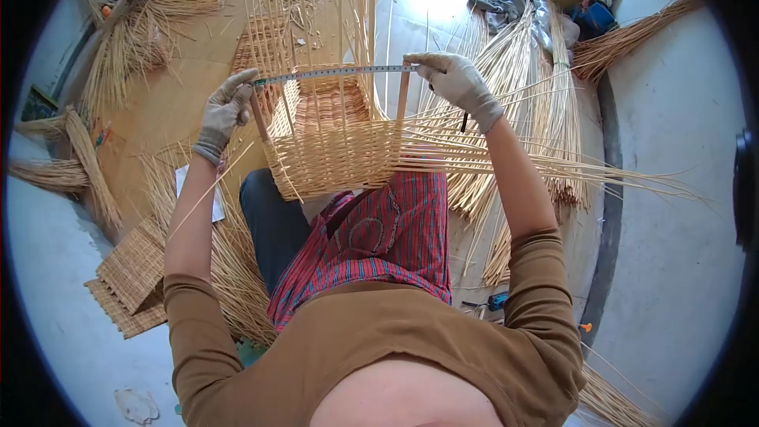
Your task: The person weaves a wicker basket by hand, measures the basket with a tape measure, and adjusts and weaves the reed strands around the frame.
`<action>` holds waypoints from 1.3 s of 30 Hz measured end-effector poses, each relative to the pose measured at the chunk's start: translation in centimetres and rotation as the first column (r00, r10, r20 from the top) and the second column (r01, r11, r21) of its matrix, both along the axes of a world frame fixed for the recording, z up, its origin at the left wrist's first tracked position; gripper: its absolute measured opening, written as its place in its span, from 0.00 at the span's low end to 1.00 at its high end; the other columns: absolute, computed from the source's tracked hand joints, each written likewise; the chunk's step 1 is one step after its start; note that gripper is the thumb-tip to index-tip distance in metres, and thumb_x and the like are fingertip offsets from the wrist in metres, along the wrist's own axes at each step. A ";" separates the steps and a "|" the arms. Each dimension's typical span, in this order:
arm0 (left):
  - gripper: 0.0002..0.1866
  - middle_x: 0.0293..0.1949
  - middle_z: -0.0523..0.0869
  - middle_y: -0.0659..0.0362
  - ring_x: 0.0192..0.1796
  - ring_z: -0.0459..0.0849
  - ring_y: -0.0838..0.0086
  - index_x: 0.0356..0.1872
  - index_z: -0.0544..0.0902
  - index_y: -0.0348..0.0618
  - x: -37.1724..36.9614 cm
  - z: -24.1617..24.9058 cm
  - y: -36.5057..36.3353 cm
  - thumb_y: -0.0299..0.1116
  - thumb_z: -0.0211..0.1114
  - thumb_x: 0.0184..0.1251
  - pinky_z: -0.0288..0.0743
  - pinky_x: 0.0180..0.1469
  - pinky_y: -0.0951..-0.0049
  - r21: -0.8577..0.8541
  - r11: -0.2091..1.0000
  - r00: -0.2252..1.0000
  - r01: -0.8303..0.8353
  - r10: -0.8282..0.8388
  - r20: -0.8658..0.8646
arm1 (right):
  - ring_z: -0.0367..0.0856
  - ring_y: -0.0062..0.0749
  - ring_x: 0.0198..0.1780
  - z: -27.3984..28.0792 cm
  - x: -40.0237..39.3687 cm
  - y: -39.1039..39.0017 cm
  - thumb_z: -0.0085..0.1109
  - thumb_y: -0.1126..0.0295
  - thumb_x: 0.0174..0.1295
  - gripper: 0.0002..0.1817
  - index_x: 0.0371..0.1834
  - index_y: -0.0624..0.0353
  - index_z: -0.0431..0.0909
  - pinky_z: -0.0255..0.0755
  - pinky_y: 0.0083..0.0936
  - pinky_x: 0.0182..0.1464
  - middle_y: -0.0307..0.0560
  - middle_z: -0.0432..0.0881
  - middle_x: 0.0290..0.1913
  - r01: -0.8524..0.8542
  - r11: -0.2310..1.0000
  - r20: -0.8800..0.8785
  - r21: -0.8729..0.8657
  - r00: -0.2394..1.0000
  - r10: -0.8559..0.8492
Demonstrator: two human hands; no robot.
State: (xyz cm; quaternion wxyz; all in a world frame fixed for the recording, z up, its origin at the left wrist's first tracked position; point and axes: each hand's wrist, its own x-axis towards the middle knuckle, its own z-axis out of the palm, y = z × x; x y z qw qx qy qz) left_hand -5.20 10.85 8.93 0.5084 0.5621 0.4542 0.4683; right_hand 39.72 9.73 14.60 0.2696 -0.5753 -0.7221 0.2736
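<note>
Floor (pixel 680 190) with loose straw bundles (pixel 506 95)

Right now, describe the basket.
The basket is boxy, open on top, woven of pale cane, reddish inside. Unfinished: loose strands trail rightward, tall ones rise at the far end. Two wooden slats stand at the near corners; left hand and right hand stretch a measuring tape between them. It sits at the knees.

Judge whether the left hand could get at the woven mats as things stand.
Probably not while the left hand holds the measuring tape, though the woven mats lie openly beside that arm.
</note>
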 end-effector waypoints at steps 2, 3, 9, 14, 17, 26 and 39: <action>0.18 0.42 0.90 0.64 0.19 0.73 0.91 0.65 0.82 0.52 -0.2 -0.3 0.1 0.36 0.64 0.76 0.65 0.19 0.87 0.006 1.000 1.000 -0.011 0.011 -0.022 | 0.82 0.24 0.34 0.9 -0.4 -0.6 0.59 0.60 0.71 0.16 0.58 0.45 0.87 0.78 0.26 0.43 0.46 0.90 0.37 0.061 0.997 0.032 -0.044 0.998 -0.060; 0.18 0.44 0.91 0.63 0.19 0.72 0.91 0.65 0.82 0.52 -0.3 -0.4 0.2 0.35 0.65 0.76 0.64 0.19 0.87 0.018 1.000 0.999 -0.017 0.017 -0.044 | 0.83 0.24 0.34 1.3 -0.7 -1.0 0.60 0.60 0.71 0.15 0.58 0.46 0.87 0.78 0.26 0.44 0.45 0.90 0.37 0.128 0.989 0.067 -0.079 0.990 -0.122; 0.18 0.47 0.91 0.62 0.18 0.70 0.91 0.64 0.83 0.52 0.1 -0.2 -0.1 0.32 0.65 0.76 0.64 0.18 0.86 0.013 0.999 0.998 -0.050 0.051 -0.044 | 0.86 0.28 0.37 0.4 -0.6 -0.8 0.61 0.60 0.70 0.15 0.54 0.49 0.88 0.79 0.26 0.45 0.45 0.91 0.40 0.102 0.995 0.038 -0.015 0.994 -0.101; 0.17 0.43 0.90 0.65 0.19 0.69 0.91 0.64 0.84 0.52 0.7 0.4 0.0 0.31 0.63 0.77 0.64 0.20 0.86 0.067 0.996 0.990 -0.050 0.059 -0.131 | 0.86 0.25 0.40 1.5 -0.3 -0.4 0.59 0.64 0.72 0.14 0.56 0.51 0.88 0.80 0.25 0.50 0.44 0.91 0.44 0.027 0.999 0.035 -0.046 0.999 -0.026; 0.17 0.41 0.90 0.67 0.22 0.69 0.90 0.63 0.84 0.52 1.4 0.4 0.1 0.30 0.62 0.77 0.65 0.22 0.86 0.102 0.993 0.981 -0.059 0.077 -0.179 | 0.73 0.13 0.31 0.6 0.3 -0.1 0.56 0.73 0.73 0.16 0.60 0.53 0.86 0.74 0.16 0.36 0.38 0.90 0.42 -0.086 0.996 -0.050 -0.038 0.995 0.085; 0.22 0.48 0.90 0.59 0.20 0.73 0.87 0.71 0.75 0.55 2.4 -0.4 -2.0 0.31 0.60 0.79 0.67 0.22 0.83 0.069 0.991 0.992 -0.114 0.117 -0.036 | 0.82 0.24 0.34 2.6 -1.6 -2.0 0.61 0.70 0.69 0.18 0.62 0.51 0.84 0.78 0.27 0.43 0.45 0.90 0.39 0.061 0.988 0.060 -0.140 0.997 -0.053; 0.16 0.51 0.87 0.53 0.53 0.85 0.57 0.55 0.84 0.49 16.0 -3.7 -15.8 0.27 0.66 0.66 0.72 0.65 0.56 0.681 0.724 0.755 0.114 0.383 -0.533 | 0.85 0.26 0.46 -6.5 -3.4 -16.6 0.52 0.73 0.77 0.08 0.52 0.62 0.80 0.79 0.23 0.51 0.43 0.87 0.41 0.212 0.958 -0.878 -0.191 0.399 -0.264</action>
